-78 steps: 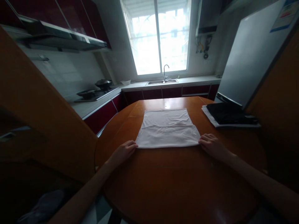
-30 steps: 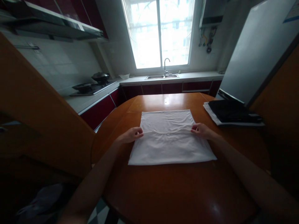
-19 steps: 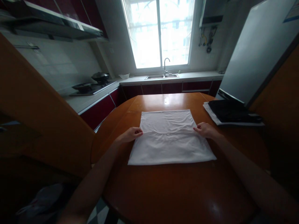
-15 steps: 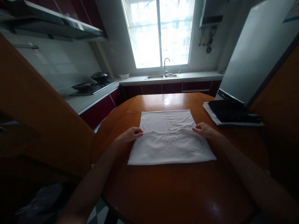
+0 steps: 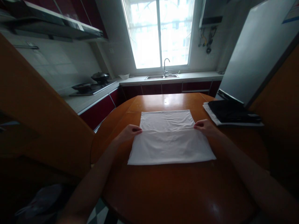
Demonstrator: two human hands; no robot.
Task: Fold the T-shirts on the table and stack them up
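Observation:
A white garment (image 5: 171, 146), perhaps a T-shirt, lies flat on the brown wooden table (image 5: 173, 189) with its near part folded over the far part. The folded edge runs straight across it between my hands, sagging slightly in the middle. My left hand (image 5: 131, 132) pinches the left end of that edge, thumb and fingers closed together. At the right end, my right hand (image 5: 205, 127) grips the same edge in a matching pinch. The far hem of the garment stays flat on the tabletop beyond both hands.
Folded dark and white clothes (image 5: 233, 112) are stacked at the table's right side, near the fridge (image 5: 254, 46). Behind the table runs a counter with a sink (image 5: 155, 77). Pans (image 5: 100, 77) stand on the stove at left.
Both hands have shifted slightly away from me with the folded edge. The edge is pulled straighter, and its middle sags less than before.

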